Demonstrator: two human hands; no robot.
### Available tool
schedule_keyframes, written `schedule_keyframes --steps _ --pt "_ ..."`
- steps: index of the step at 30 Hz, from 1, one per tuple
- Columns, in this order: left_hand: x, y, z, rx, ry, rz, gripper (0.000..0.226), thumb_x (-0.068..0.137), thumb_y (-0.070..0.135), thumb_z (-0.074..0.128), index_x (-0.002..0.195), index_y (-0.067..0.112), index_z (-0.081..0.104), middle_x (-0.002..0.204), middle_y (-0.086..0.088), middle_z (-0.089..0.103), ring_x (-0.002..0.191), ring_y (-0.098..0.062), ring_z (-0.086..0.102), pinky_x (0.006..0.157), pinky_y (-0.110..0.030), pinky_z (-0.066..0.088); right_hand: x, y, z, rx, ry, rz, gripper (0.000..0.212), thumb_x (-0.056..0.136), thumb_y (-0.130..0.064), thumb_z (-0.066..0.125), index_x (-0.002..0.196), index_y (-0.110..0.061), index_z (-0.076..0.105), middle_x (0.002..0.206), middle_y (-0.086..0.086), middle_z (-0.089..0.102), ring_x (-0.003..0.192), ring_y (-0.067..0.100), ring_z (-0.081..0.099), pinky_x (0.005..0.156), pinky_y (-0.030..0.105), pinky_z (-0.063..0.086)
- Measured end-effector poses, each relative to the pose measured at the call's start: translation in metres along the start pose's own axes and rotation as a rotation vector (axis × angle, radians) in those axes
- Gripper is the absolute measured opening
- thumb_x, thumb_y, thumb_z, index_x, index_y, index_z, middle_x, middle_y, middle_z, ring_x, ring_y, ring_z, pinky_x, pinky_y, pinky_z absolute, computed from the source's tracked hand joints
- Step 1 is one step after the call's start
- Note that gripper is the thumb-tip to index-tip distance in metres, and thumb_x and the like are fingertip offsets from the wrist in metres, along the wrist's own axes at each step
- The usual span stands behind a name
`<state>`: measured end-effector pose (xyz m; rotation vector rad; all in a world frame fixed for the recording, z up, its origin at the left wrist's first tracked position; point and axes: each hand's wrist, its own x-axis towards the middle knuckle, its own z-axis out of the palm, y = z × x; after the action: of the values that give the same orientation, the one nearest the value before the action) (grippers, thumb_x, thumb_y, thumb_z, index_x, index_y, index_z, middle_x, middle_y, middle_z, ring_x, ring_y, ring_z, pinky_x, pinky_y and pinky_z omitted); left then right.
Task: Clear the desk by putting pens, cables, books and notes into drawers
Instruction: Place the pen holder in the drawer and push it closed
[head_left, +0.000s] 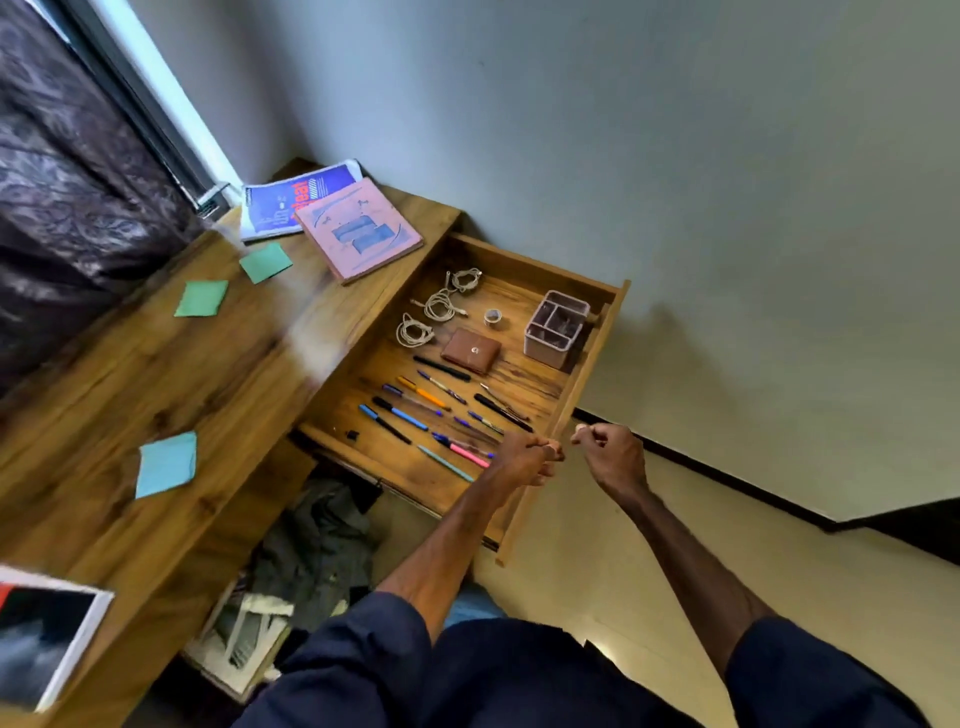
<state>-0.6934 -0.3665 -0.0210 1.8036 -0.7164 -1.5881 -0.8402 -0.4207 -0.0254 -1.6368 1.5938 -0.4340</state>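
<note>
Plain grey wall (623, 130) and pale floor (597, 571) behind a wooden desk (156, 395), with a dark patterned curtain (67, 208) at the far left. View tilted, and blurred along the desk's edge.

At the bottom left corner, a dark-covered book (41, 634), cut off by the frame. Under the desk, an open compartment with grey cloth (317, 545) and papers, hard to make out.

Left hand (530, 460) over the near corner of the open drawer (592, 358), fingers curled, covering the ends of the nearest pens. Impossible to tell whether pinching one or holding nothing. Right hand (610, 452) just beyond the drawer front, over the floor, clenched with nothing seen in it. Close to the left hand, apart from it.

Inside the drawer:
- pens (431, 410) laid side by side in rows
- three coiled cables (439, 304) towards the back
- a brown wallet (470, 351) between the cables and the pens
- a small roll of tape (492, 316)
- a divided pen holder (556, 327) against the front panel

On the desk, a blue book (280, 202) partly under a pink book (358, 228) at the far corner, the pink one reaching over the drawer's side. Two green notes (201, 299) near the books, and a blue note (167, 464) close to the front edge.

Bare wood between wallet, pens and drawer front. Broad bare desk between the notes. Open floor right of the drawer.
</note>
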Motion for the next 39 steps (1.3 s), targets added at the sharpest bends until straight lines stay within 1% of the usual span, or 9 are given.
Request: schedule_keyframes --steps 6,11,14,19,25,30,34,37,39 --pt "-0.019 -0.012 0.030 -0.058 0.056 0.000 0.023 0.101 0.021 0.059 0.119 0.011 0.069 0.110 -0.003 0.075 0.087 -0.015 0.069 0.083 -0.033 0.059 -0.001 0.000 -0.022 0.058 -0.084 0.015 0.018 0.097 -0.025 0.061 0.099 -0.013 0.076 0.088 0.002 0.072 0.079 0.012 0.064 0.062 0.024 0.047" --pt "0.000 -0.015 0.043 -0.289 0.076 -0.108 0.027 0.101 0.026 0.059 0.121 0.010 0.067 0.110 -0.003 0.076 0.082 -0.013 0.072 0.071 -0.026 0.060 0.032 -0.001 -0.014 0.107 -0.155 0.052 0.010 0.095 -0.021 0.065 0.102 -0.018 0.072 0.096 0.004 0.072 0.092 0.022 0.069 0.085 0.046 0.061" --pt "0.020 -0.006 0.044 -0.436 0.099 -0.179 0.031 0.103 0.029 0.055 0.121 0.007 0.067 0.111 -0.007 0.075 0.085 -0.016 0.072 0.078 -0.028 0.060 0.055 0.000 -0.006 0.071 -0.197 0.083 0.014 0.094 -0.019 0.066 0.106 -0.015 0.072 0.098 0.004 0.073 0.091 0.021 0.070 0.081 0.045 0.063" --pt "0.034 0.011 0.042 -0.519 0.127 -0.210 0.029 0.105 0.022 0.051 0.120 0.001 0.065 0.101 -0.011 0.069 0.069 -0.015 0.061 0.060 -0.024 0.049 0.079 -0.008 0.002 0.075 -0.280 0.102 0.014 0.093 -0.016 0.066 0.105 -0.015 0.073 0.096 0.006 0.074 0.092 0.023 0.071 0.081 0.046 0.063" --pt "0.049 0.013 0.034 -0.547 0.180 -0.262 0.029 0.104 0.019 0.053 0.118 -0.003 0.066 0.094 -0.011 0.067 0.061 -0.014 0.058 0.054 -0.024 0.047 0.101 -0.020 0.006 0.133 -0.350 0.143 0.016 0.094 -0.011 0.066 0.108 -0.009 0.073 0.094 0.013 0.075 0.083 0.021 0.071 0.062 0.030 0.058" --pt "0.069 0.018 0.046 -0.604 0.190 -0.312 0.032 0.103 0.030 0.053 0.111 0.004 0.070 0.104 -0.014 0.076 0.074 -0.018 0.068 0.069 -0.030 0.055 0.134 -0.016 -0.006 0.082 -0.413 0.176 0.013 0.093 -0.015 0.064 0.089 -0.010 0.076 0.084 0.009 0.077 0.075 0.016 0.071 0.061 0.028 0.056" --pt "0.080 0.035 0.066 -0.655 0.120 -0.511 0.051 0.100 0.050 0.047 0.112 0.008 0.072 0.104 -0.008 0.078 0.094 -0.021 0.071 0.080 -0.036 0.055 0.166 -0.001 -0.020 -0.073 -0.473 0.206 0.020 0.093 -0.016 0.063 0.084 -0.005 0.077 0.077 0.011 0.077 0.065 0.017 0.068 0.058 0.030 0.054" --pt "0.092 0.044 0.078 -0.861 0.142 -0.615 0.071 0.098 0.063 0.042 0.130 0.003 0.060 0.114 -0.014 0.074 0.105 -0.027 0.071 0.098 -0.046 0.050 0.196 0.008 -0.029 -0.056 -0.477 0.255 0.024 0.092 -0.017 0.063 0.099 0.003 0.075 0.083 0.014 0.077 0.073 0.022 0.073 0.067 0.032 0.059" --pt "0.097 0.047 0.084 -1.095 0.248 -0.600 0.074 0.097 0.065 0.044 0.144 0.008 0.045 0.122 -0.020 0.068 0.106 -0.030 0.069 0.099 -0.049 0.049 0.214 0.005 -0.031 0.082 -0.537 0.352 0.036 0.093 -0.023 0.067 0.115 0.006 0.067 0.105 0.020 0.074 0.090 0.028 0.075 0.080 0.036 0.062"
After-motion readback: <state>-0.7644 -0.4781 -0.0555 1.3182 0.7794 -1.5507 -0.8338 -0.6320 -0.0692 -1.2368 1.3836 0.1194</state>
